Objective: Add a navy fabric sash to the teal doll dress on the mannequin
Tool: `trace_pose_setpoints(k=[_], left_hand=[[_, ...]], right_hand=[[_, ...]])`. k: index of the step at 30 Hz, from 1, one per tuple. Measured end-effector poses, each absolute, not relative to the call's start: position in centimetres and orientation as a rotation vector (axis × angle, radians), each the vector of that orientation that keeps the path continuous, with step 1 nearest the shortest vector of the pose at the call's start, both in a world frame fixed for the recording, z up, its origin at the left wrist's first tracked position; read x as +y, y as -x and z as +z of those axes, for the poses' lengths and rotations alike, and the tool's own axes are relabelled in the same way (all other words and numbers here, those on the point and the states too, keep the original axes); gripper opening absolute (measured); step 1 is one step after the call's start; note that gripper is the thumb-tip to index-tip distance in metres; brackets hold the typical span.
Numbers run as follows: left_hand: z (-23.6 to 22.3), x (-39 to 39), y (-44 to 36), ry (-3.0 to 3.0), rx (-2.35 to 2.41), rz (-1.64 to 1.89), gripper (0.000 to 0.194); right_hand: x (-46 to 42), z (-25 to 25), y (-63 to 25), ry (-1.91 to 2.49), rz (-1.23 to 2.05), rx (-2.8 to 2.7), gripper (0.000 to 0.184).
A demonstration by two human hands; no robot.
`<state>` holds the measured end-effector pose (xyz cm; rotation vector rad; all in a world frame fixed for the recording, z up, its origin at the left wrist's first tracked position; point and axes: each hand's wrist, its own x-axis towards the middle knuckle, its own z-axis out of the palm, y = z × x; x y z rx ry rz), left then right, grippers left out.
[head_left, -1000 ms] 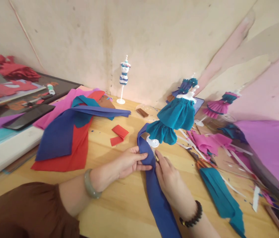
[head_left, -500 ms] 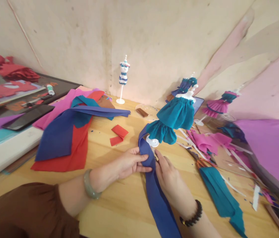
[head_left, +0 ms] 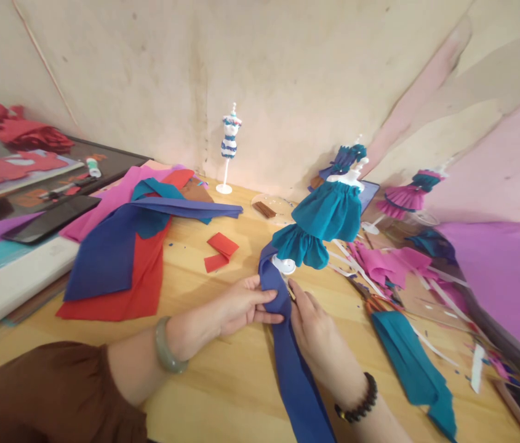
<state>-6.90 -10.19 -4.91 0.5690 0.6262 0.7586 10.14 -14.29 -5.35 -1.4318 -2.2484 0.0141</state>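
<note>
A long blue fabric strip (head_left: 294,375) runs from the white stand base to the table's near edge, its far end curling over. My left hand (head_left: 245,304) pinches the strip at its left edge, thumb on top and fingers beneath. At the strip's right edge, my right hand (head_left: 311,323) is closed around a small tool with a shiny metal part, mostly hidden by the fingers. Just beyond both hands leans a miniature dress form (head_left: 328,212) in a teal two-tier outfit, its white base (head_left: 284,264) by the strip's curl.
Folded red fabric (head_left: 221,251) lies left of the strip, near stacked blue and red cloth (head_left: 103,258). Orange-handled scissors (head_left: 375,303) and a teal piece (head_left: 414,363) lie right, among paper scraps. A small white dress form (head_left: 229,144) stands by the wall.
The far curled end of the blue strip has drawn slightly nearer to my hands. Both hands stay almost in place.
</note>
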Motion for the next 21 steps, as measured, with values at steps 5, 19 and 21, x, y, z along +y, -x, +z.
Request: trace_pose_setpoints(k=[5,19,21], left_hand=[[-5.2,-10.2,7.0,-0.581,0.625,0.762,0.027],[-4.1,-9.7,7.8,-0.601,0.675,0.644,0.025],[-3.9,-9.0,8.3,-0.594,0.678,0.618,0.021]], right_hand=[[-14.1,-5.1,-10.3,1.44,0.035,-2.287,0.05],[-14.3,-4.7,-10.1,1.474,0.141,-2.232,0.046],[-14.4,-4.7,-10.1,1.487,0.151,-2.221,0.043]])
